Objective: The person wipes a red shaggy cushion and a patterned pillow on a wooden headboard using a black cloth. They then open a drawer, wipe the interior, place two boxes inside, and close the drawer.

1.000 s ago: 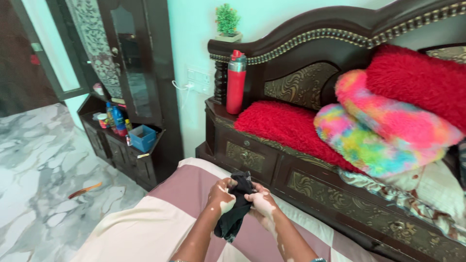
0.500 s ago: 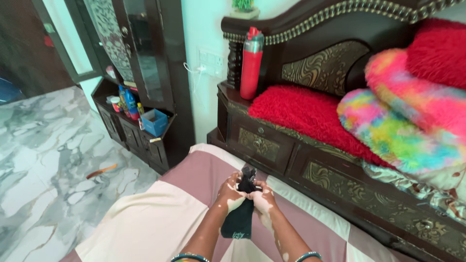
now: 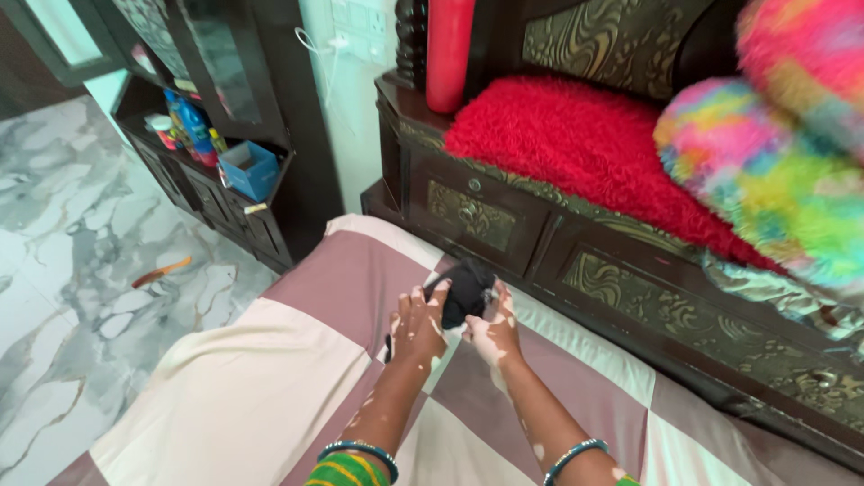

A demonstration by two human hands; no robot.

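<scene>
Got my left hand (image 3: 418,322) and right hand (image 3: 492,326) both gripping a bunched-up black cloth (image 3: 465,290) over the pink-and-cream checked bedsheet (image 3: 270,396).

Home bedroom, carved dark wood headboard (image 3: 630,45) w/ fluffy cushions (image 3: 585,144), checked bedsheet (image 3: 270,396), marble floor (image 3: 63,270)

A bed (image 3: 270,396) covered in a checked mauve, cream and white sheet is filling the lower half of the frame. A small black cloth bundle (image 3: 466,290) is sitting on it near centre, just before the dark carved headboard ledge (image 3: 630,288).
</scene>
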